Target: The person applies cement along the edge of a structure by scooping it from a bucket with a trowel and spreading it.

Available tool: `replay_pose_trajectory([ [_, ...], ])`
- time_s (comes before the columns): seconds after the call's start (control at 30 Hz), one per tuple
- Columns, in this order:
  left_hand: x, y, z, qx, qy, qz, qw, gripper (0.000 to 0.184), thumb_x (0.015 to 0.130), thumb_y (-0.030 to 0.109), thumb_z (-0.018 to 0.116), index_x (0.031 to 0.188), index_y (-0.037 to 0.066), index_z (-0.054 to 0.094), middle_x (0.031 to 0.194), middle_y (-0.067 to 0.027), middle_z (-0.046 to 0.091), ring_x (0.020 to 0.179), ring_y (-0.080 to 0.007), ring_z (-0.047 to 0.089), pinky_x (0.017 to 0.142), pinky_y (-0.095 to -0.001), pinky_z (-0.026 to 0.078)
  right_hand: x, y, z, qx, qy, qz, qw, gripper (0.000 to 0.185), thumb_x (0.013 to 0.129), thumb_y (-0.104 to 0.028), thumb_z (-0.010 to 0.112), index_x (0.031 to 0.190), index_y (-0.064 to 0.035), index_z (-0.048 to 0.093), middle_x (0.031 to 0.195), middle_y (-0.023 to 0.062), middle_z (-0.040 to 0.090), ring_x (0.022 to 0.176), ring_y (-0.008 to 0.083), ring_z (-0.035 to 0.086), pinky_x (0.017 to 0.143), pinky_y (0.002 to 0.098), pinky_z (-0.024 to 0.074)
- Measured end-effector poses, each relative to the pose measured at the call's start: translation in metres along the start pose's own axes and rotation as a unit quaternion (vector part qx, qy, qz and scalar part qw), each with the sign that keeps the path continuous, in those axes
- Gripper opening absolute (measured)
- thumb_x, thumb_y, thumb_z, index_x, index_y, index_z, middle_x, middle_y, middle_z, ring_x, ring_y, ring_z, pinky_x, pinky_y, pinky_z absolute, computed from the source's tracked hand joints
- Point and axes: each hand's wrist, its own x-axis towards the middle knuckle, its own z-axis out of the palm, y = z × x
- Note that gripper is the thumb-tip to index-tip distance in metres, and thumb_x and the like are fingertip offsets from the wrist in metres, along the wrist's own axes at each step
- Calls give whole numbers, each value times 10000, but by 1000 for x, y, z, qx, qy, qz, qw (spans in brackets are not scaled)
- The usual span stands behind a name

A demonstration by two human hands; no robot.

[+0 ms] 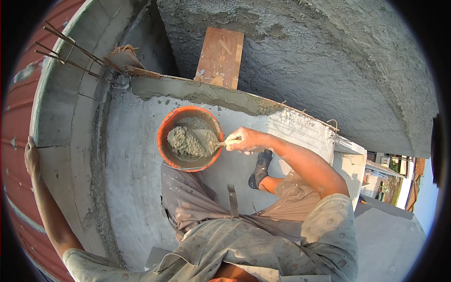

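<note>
My right hand [248,140] is wrapped round the handle of a trowel [221,144]. Its blade is inside an orange bucket [162,136], loaded with a heap of wet grey mortar [187,141]. More mortar coats the bucket's inner wall. The bucket stands just in front of my legs, its thin wire handle hanging down on the near side. Far to the left, my left hand [32,157] rests on the top edge of a grey block wall [56,122], fingers extended along it and holding no tool.
A strip of fresh mortar [202,96] runs along the ledge ahead. A brown board [220,56] leans there against the rough grey wall [300,61]. Rebar ends [70,51] stick out at upper left, beside red metal roofing [19,117]. At right, the floor edge drops away.
</note>
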Motion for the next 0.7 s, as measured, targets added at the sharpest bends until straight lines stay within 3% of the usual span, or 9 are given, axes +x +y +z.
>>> replay_pose_trajectory([
  [0.13,16,-12,6,-1,0,5,1000,783,957,727,301,1465,176,526,1432,-140,581,1350,-341,513,1121,-459,368,-41,24,-30,40,2,4,999,270,902,-323,715,1025,-84,707,673,1,576,498,98,539,439,284,422],
  [0.23,23,-19,8,-3,0,10,1000,777,966,714,306,1461,159,531,1421,-145,589,1341,-342,521,1114,-442,375,-90,51,-62,17,61,8,998,281,887,-316,745,1041,-82,720,703,1,591,527,104,561,462,283,450],
  [0.33,27,-24,11,-19,0,5,1000,771,970,704,313,1451,146,542,1407,-150,598,1329,-340,532,1106,-441,382,-137,83,-93,-67,175,47,981,325,876,-295,754,1111,-73,727,799,56,670,612,146,619,539,320,509],
  [0.43,21,-19,8,-3,3,0,1000,770,970,704,311,1452,148,540,1407,-151,598,1328,-343,532,1105,-442,382,-164,145,-115,-263,320,38,909,365,877,-277,726,1186,-83,708,948,148,733,826,251,712,731,407,559],
  [0.53,28,-26,10,-2,-1,9,1000,770,970,703,309,1452,149,540,1410,-149,596,1331,-341,529,1107,-441,380,-167,184,-117,-394,396,131,819,409,889,-288,702,1250,-97,681,1033,188,707,966,349,692,829,469,541],
  [0.63,28,-27,11,0,13,4,1000,774,967,707,306,1453,151,539,1410,-149,596,1331,-344,528,1108,-444,379,-163,226,-114,-461,448,200,739,395,906,-279,675,1264,-111,664,1089,163,675,994,375,673,832,488,537],
  [0.7,27,-26,8,5,10,5,1000,775,967,707,303,1454,153,538,1413,-150,593,1333,-346,526,1109,-446,379,-177,235,-114,-468,457,197,730,406,913,-274,666,1283,-107,648,1096,161,660,986,383,667,826,491,537],
])
